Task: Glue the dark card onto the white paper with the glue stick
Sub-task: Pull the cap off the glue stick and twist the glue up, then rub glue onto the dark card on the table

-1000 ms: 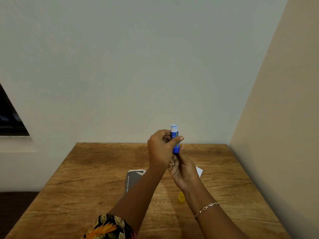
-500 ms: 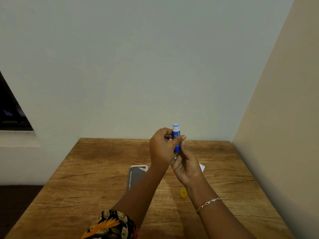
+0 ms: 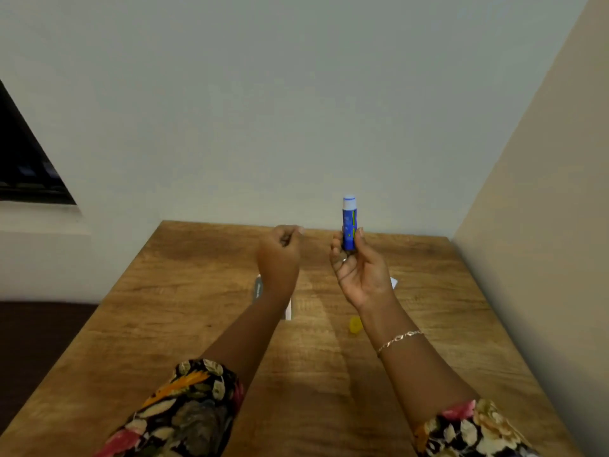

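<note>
Hands have split: left hand (image 3: 279, 255) came off the stick (image 3: 348, 225) to its 9 o'clock, grip curled, apparently empty. Our right hand (image 3: 359, 275) pinches it upright, tip up, probably checking glue. Under our arms, card (image 3: 257, 289) and paper (image 3: 393, 282) lie on worktop (image 3: 197, 291).

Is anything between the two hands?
Nothing: in the head view only bare wooden table shows between the left hand and the right hand holding the blue glue stick.

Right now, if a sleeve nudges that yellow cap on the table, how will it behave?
The yellow cap looks small and plastic, so probably light and easily knocked. It seems round, so it may roll across the smooth wooden table.
</note>
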